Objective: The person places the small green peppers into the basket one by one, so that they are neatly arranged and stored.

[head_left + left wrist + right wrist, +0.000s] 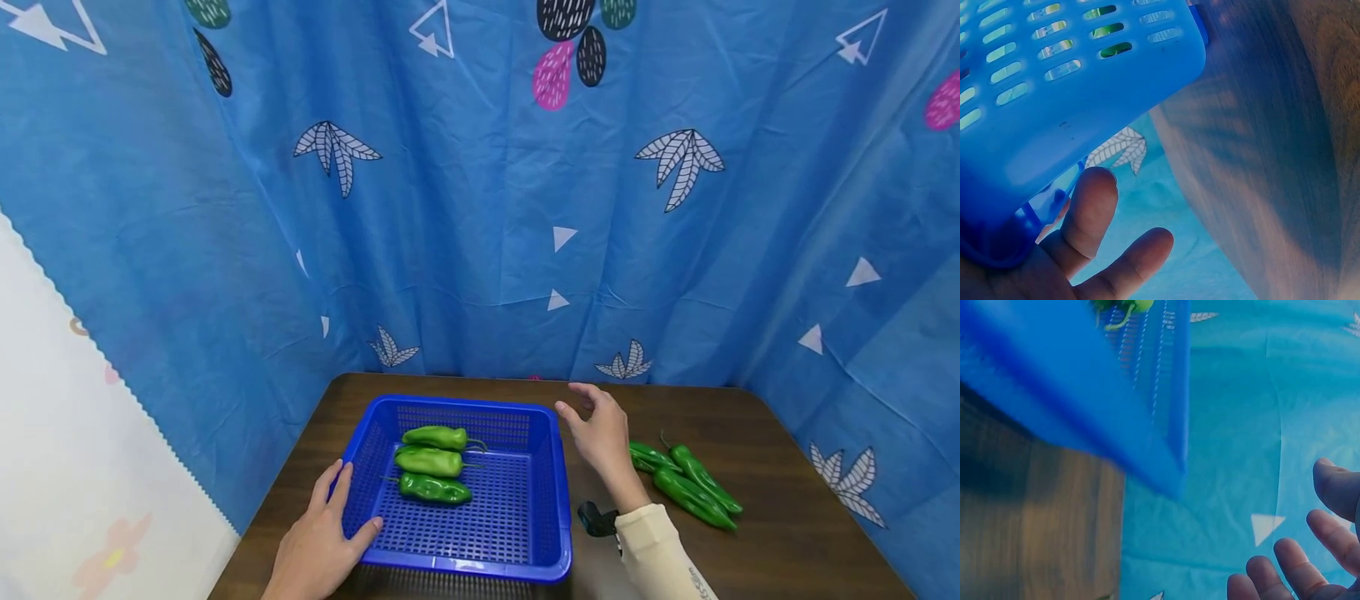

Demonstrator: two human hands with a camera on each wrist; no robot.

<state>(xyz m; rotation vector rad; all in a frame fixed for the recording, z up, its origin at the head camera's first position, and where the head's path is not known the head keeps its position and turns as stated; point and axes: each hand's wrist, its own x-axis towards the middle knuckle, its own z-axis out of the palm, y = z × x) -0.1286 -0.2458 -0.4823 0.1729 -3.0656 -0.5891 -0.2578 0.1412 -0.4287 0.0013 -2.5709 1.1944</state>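
A blue plastic basket [453, 565] with slotted walls stands on the wooden table. Inside, on its left half, three green peppers lie in a row: one at the back [435, 437], one in the middle [427, 461], and a darker one in front [435, 489]. My left hand [318, 529] rests at the basket's left rim, fingers fairly straight and spread, thumb at the rim's front part. Beyond the right rim, my right hand [600, 429] is raised with nothing in it, thumb and fingers apart. Right of that wrist lie more green peppers [693, 498], partly hidden by the arm.
The brown table [795, 542] extends to the right of the peppers. A blue patterned curtain [480, 208] hangs behind the table and along its sides, with a pale cloth [90, 467] at the left. A dark device [596, 518] sits on my right wrist.
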